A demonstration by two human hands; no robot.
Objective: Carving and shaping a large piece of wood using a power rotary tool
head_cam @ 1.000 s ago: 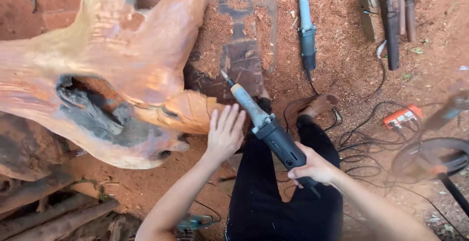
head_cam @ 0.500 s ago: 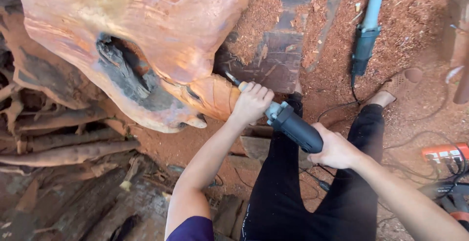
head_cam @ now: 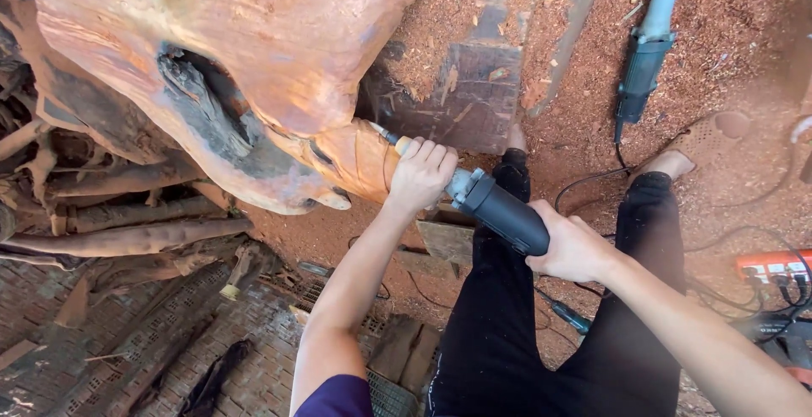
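I hold a long dark die grinder point(head_cam: 503, 210) with both hands. My left hand point(head_cam: 420, 173) wraps the front neck of the tool, close to the bit. My right hand point(head_cam: 573, 248) grips the rear of its body. The thin bit touches the lower edge of a large reddish carved wood stump point(head_cam: 254, 53), beside a dark hollow point(head_cam: 207, 108) in the wood. My legs in black trousers point(head_cam: 524, 341) are below the tool.
A second blue-grey power tool point(head_cam: 647, 49) lies on the sawdust-covered ground at upper right. Cables run to an orange power strip point(head_cam: 774, 266) at right. Rough branches and roots point(head_cam: 127, 235) lie at left, over a brick floor. A wooden block point(head_cam: 444, 239) sits under the tool.
The view has shifted so the stump sits higher and closer. My left hand stays closed around the grinder's neck, where a second ago it lay open on the wood.
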